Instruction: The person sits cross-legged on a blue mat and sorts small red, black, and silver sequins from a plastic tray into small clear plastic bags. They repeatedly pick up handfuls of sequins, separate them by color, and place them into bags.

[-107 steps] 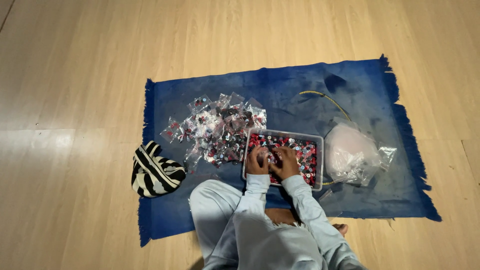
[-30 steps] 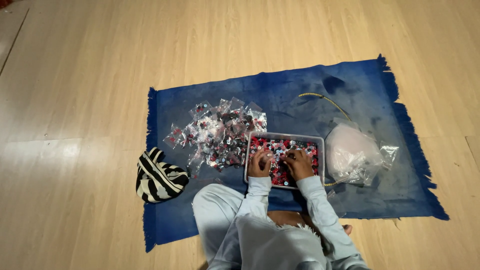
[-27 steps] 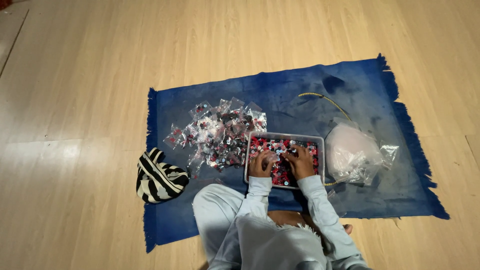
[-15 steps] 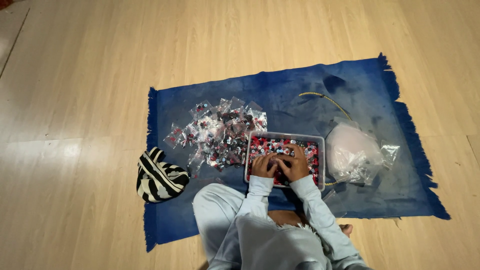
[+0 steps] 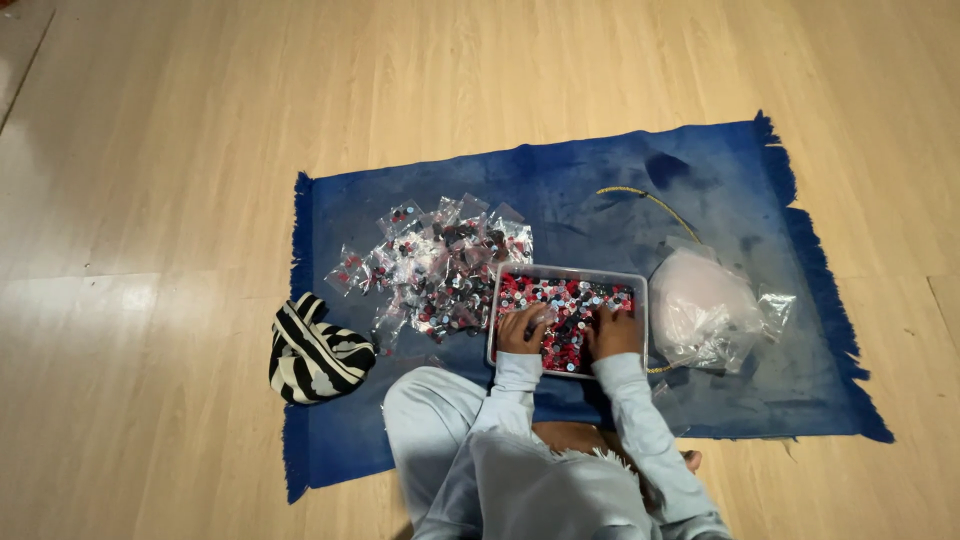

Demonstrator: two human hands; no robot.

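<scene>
Hands both down inside the clear plastic tray (image 5: 640,285), which sits on the blue fringed mat (image 5: 560,190) right in front of the seated person's knees. Tray is filled with small red, black and pale round pieces (image 5: 572,300).

Left hand (image 5: 522,330): at the tray's near-left side, fingers curled into the pieces, resting on them. Can't tell if anything is actually pinched; too small at this range.

Right hand (image 5: 614,332): at the near-right side of the tray, palm down, fingers spread over the pieces. Same story, grip state not readable.

Both sleeves are pale blue, forearms angled in toward the tray.

Around it:
- Pile of small clear bags (image 5: 435,265) holding the same red/black pieces, just left of the tray, touching or nearly touching its left wall.
- Larger bundle of empty-looking clear plastic bags (image 5: 705,310) just right of the tray.
- Thin yellow cord (image 5: 645,198) lying on the mat beyond the tray, curving toward the bag bundle.
- Black-and-white striped cloth pouch (image 5: 315,350) at the mat's left edge, partly on the wooden floor (image 5: 150,200), well apart from the tray.
</scene>
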